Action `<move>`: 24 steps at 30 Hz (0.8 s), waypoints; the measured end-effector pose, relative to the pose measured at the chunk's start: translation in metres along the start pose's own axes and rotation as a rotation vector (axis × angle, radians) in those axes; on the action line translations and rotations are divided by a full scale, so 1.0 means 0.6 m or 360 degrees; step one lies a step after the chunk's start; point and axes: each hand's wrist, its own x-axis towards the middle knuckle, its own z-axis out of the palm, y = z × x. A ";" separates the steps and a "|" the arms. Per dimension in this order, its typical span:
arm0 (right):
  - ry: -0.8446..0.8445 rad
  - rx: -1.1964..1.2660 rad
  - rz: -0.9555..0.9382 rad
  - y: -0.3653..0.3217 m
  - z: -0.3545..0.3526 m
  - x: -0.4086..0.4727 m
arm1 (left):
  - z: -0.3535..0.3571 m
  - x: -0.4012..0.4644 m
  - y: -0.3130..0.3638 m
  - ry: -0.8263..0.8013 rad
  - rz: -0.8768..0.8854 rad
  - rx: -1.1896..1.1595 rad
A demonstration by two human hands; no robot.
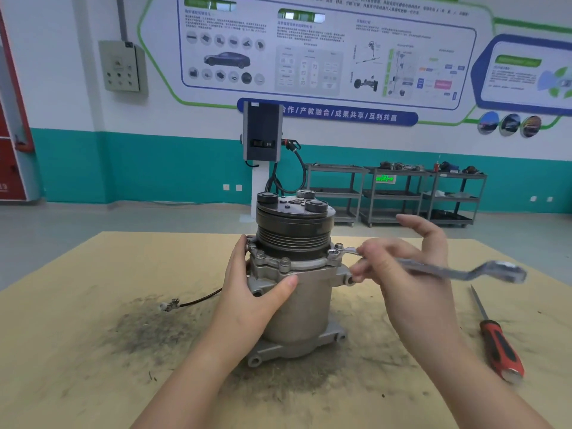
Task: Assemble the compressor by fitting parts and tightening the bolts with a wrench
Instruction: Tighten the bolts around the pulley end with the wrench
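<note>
A grey metal compressor (305,314) stands upright in the middle of the table, its black pulley (294,226) on top. Several bolts (285,262) stick up from its upper flange. My left hand (252,284) grips the compressor's left side just under the flange. My right hand (405,274) holds the shaft of a silver ring wrench (458,271) between thumb and fingers, the other fingers spread. The wrench's near end sits on the flange bolt at the right (335,252); its far end is blurred.
A red and black screwdriver (498,342) lies on the table at the right. A black wire with a connector (173,304) trails left from the compressor. The tan table top (93,305) is smeared with dark grime. Metal carts (399,193) stand far behind.
</note>
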 end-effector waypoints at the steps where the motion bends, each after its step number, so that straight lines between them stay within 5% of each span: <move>1: -0.0101 -0.0117 -0.0126 -0.001 0.005 -0.011 | 0.000 0.000 0.001 0.0002 0.0006 -0.0002; 14: -0.0133 -0.0571 -0.0625 0.014 0.038 -0.037 | -0.005 -0.001 0.006 -0.0038 0.0007 -0.0055; 18: 0.0235 -0.0078 -0.0545 -0.007 0.024 -0.006 | -0.031 0.023 0.021 -0.0144 0.0011 -0.0053; 24: 0.0684 0.0719 0.0109 -0.003 -0.010 0.017 | -0.023 0.032 0.029 -0.0133 0.0008 0.0154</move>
